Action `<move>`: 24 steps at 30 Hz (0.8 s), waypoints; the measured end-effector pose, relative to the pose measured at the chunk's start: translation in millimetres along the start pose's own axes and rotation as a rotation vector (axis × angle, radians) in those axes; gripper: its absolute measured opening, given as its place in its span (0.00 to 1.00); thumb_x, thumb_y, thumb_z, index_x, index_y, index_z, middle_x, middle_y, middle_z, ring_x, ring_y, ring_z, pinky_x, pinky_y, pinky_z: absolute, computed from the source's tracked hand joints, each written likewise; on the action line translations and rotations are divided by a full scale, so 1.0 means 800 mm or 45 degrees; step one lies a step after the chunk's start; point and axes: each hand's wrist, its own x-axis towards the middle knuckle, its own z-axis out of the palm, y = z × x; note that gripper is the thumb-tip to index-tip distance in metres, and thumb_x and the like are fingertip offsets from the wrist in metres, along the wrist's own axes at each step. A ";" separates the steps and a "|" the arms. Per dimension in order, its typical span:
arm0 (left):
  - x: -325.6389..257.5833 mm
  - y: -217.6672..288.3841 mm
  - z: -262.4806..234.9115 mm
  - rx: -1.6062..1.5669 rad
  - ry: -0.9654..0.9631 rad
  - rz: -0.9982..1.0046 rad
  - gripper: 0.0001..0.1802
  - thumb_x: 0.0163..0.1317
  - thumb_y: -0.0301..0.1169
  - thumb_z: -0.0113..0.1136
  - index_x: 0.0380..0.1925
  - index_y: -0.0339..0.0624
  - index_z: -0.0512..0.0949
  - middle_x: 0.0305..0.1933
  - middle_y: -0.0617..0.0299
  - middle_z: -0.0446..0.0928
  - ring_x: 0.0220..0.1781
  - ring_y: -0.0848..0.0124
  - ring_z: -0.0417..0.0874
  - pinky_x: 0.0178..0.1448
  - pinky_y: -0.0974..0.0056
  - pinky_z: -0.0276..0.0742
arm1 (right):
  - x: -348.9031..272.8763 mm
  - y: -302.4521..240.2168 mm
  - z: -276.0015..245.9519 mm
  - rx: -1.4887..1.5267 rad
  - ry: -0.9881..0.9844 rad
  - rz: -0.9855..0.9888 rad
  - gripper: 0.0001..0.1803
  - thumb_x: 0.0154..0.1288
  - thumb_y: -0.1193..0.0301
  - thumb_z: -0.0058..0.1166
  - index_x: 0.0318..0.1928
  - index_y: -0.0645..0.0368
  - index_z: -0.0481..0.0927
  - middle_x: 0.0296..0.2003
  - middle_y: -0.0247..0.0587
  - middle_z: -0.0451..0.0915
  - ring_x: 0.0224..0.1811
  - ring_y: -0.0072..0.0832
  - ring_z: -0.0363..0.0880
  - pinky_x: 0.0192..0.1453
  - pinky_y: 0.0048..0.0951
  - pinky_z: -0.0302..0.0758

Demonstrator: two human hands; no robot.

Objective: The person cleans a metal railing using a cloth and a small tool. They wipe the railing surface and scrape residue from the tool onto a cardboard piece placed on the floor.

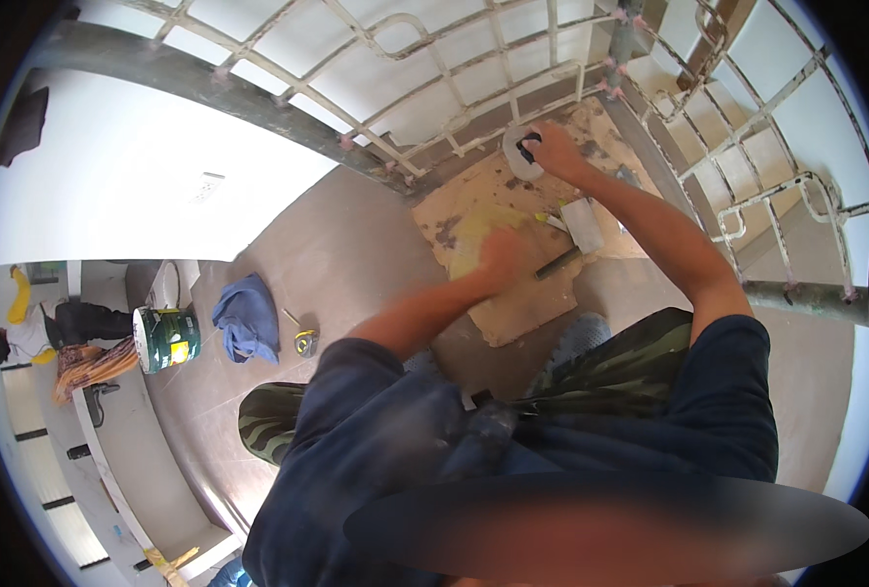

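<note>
My right hand (557, 154) is reaching far forward, its fingers closed round the dark handle of a pale oval tool (519, 164). That tool is over the far part of a stained cardboard sheet (517, 318). Smeared by motion, my left hand (505, 260) is above the middle of the sheet, beside a yellowish patch (473, 233); its fingers cannot be made out. Between my hands lie a pale flat rectangular blade-like thing (583, 225), a dark bar (558, 262) and a small item with yellow-green on it (552, 221).
A metal grille (429, 61) with pale, worn bars surrounds the far side and right. On the floor at left are a blue cloth (245, 318), a tape measure (305, 342) and a green-and-white bucket (167, 339). A white panel (141, 166) stands at upper left.
</note>
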 end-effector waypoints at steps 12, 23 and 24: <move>-0.016 -0.157 0.086 -0.677 0.344 -1.516 0.22 0.66 0.42 0.59 0.48 0.35 0.82 0.52 0.41 0.83 0.55 0.47 0.85 0.53 0.48 0.83 | 0.010 0.007 0.003 -0.118 -0.070 -0.202 0.15 0.58 0.78 0.54 0.47 0.62 0.82 0.41 0.57 0.85 0.48 0.54 0.83 0.52 0.46 0.78; 0.022 -0.228 0.102 -1.252 0.422 -1.620 0.15 0.61 0.31 0.62 0.38 0.26 0.85 0.39 0.42 0.86 0.40 0.48 0.89 0.41 0.50 0.82 | -0.010 -0.002 -0.010 -0.154 0.006 -0.157 0.19 0.56 0.74 0.64 0.49 0.65 0.79 0.41 0.59 0.83 0.48 0.56 0.81 0.54 0.49 0.76; 0.028 -0.233 0.102 -1.303 0.450 -1.672 0.13 0.62 0.30 0.62 0.36 0.27 0.85 0.38 0.43 0.87 0.37 0.50 0.90 0.37 0.51 0.83 | -0.011 -0.001 -0.010 -0.137 0.012 -0.175 0.19 0.57 0.73 0.64 0.49 0.65 0.79 0.40 0.59 0.83 0.47 0.56 0.81 0.53 0.49 0.76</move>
